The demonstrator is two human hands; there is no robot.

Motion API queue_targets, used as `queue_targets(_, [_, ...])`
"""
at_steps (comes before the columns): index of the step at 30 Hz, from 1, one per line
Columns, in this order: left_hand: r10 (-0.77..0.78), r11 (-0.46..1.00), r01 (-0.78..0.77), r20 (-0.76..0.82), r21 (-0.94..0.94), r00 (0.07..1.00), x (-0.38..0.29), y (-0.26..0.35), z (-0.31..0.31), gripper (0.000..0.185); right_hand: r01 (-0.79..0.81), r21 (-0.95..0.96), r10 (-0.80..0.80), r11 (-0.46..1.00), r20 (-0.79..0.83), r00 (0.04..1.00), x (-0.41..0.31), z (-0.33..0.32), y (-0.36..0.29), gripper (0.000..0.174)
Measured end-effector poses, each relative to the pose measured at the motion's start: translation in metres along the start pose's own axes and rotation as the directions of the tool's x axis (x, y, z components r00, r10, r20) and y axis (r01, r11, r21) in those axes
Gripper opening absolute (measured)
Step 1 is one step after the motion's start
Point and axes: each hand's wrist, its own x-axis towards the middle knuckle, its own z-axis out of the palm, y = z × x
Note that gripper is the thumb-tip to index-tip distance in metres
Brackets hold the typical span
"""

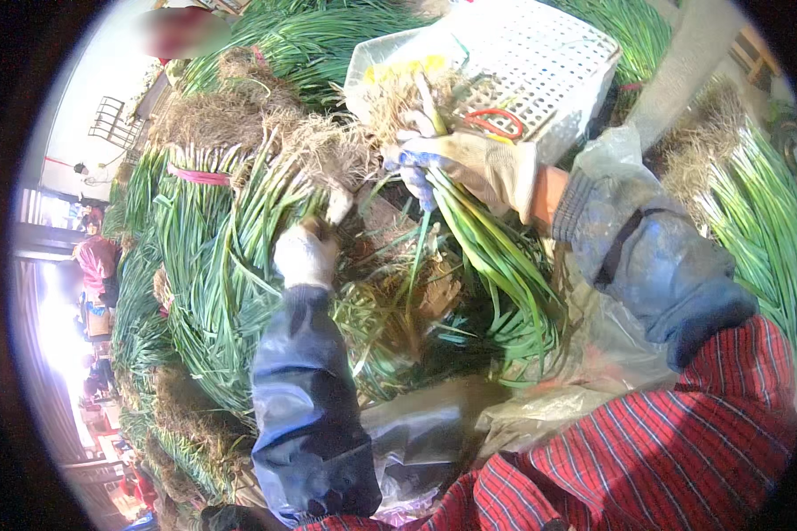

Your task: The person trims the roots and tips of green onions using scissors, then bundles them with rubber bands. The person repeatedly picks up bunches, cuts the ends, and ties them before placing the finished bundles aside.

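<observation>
My right hand (461, 162), in a cream and blue work glove, grips a small bunch of green onions (498, 239). Their tangled roots point away from me, and the green leaves hang down towards my lap. My left hand (305, 255), in a white glove, is against the near side of a loose heap of green onions (275, 179). A white stalk end (339, 202) with roots lies just beyond its fingers. Those fingers are partly hidden, and whether they hold a stalk is unclear.
A white perforated plastic crate (571, 83) stands ahead, with red-handled scissors (495, 123) by its near side. Green onions tied with a pink band (199, 176) lie left; more onions (760, 232) lie right. Trimmings (378, 312) litter the space between my arms. Another person (97, 262) is far left.
</observation>
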Motion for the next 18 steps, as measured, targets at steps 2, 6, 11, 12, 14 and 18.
queue_targets(2, [-0.004,0.995,0.019,0.161,-0.094,0.987,-0.046,0.001,0.011,0.017,-0.039,0.138,0.04,0.99,-0.005,0.999,0.009,-0.007,0.012,0.019])
queue_targets(6, [-0.123,0.939,0.175,0.186,-0.297,0.975,-0.078,-0.008,0.003,0.011,0.118,0.047,-0.126,0.992,0.237,0.963,0.014,-0.024,0.029,0.03])
queue_targets(11, [-0.004,0.927,0.03,0.068,-0.374,0.998,-0.053,-0.012,-0.014,0.017,0.221,-0.186,-0.176,0.957,0.231,0.957,0.009,-0.027,0.032,0.037])
queue_targets(12, [0.014,0.939,0.009,0.064,-0.345,0.998,-0.049,-0.008,-0.026,0.018,0.259,-0.222,-0.198,0.94,0.265,0.944,0.007,-0.025,0.031,0.037])
queue_targets(14, [0.076,0.93,-0.061,0.028,-0.362,0.997,-0.044,-0.008,-0.025,0.022,0.248,-0.231,-0.184,0.941,0.264,0.947,0.004,-0.021,0.027,0.035])
queue_targets(18, [0.093,0.921,-0.012,0.191,-0.39,0.977,-0.056,0.014,-0.013,0.038,0.132,-0.246,-0.122,0.96,0.053,0.991,0.009,-0.012,0.028,0.023])
